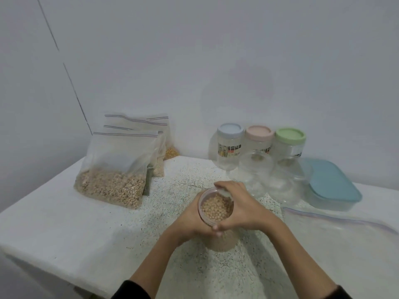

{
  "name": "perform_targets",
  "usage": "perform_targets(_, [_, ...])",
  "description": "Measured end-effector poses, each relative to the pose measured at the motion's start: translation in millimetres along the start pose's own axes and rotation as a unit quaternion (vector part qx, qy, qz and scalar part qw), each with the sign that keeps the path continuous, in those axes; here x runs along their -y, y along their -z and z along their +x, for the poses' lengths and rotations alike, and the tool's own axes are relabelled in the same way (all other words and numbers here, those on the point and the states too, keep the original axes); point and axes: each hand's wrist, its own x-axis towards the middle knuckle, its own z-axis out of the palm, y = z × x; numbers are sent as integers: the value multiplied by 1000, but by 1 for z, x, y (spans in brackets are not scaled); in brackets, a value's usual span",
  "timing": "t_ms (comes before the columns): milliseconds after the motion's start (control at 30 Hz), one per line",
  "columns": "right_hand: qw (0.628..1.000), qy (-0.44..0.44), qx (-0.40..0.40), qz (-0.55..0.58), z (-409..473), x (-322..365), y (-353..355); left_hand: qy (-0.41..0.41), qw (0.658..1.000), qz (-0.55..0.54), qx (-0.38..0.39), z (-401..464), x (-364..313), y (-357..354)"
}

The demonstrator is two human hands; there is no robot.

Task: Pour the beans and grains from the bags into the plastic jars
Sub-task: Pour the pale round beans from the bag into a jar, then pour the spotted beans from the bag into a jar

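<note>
Two hands meet around one clear plastic jar (216, 209) standing upright on the speckled desk (108, 229), directly in front of you. Your left hand (190, 221) wraps the jar's near left side, its fingers curled around the wall. Your right hand (244, 207) arches over the jar's right side and far rim, fingers curled and touching the rim; whether they also pinch something thin there, you cannot tell. The jar's mouth is open and faces up, its long axis vertical, and it is filled nearly to the top with pale round beans (217, 207). Both hands are on it, so neither is nearer. Left of the jar and further back, a zip bag of beans (112, 182) stands upright, with more filled bags (159, 156) behind it near the wall. Behind the jar and to its right stand three lidded jars: a blue-lidded jar (230, 145), a pink-lidded jar (259, 140) and a green-lidded jar (290, 145). Between them and the held jar sit clear open containers (254, 171). Right of the jar lie a blue-lidded box (332, 182) and a flat, seemingly empty bag (336, 234). This jar looks finished; the next move likely calls for a lid or a fresh bag, reached leftward.
</note>
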Motion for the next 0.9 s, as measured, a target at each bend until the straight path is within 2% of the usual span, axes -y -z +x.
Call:
perform_targets(200, [994,-62,-81,-41,-19,-35,35,7,999,-14,28,41,-16,-39])
perform_targets(367, [989,-96,-89,-76,-40,-63,65,1,997,-25,68,68,-24,-79])
perform_targets(667, [985,-137,19,-105,-48,-76,107,24,994,1,111,83,-34,-104])
perform_targets(733, [987,-125,-37,-96,-34,-72,110,29,995,19,92,81,-33,-93])
perform_targets(800, [981,-100,-92,-136,-13,-67,107,29,999,23,32,77,-27,-77])
perform_targets(900, [970,-101,-73,-208,22,-62,94,35,998,-7,-61,71,-19,-51])
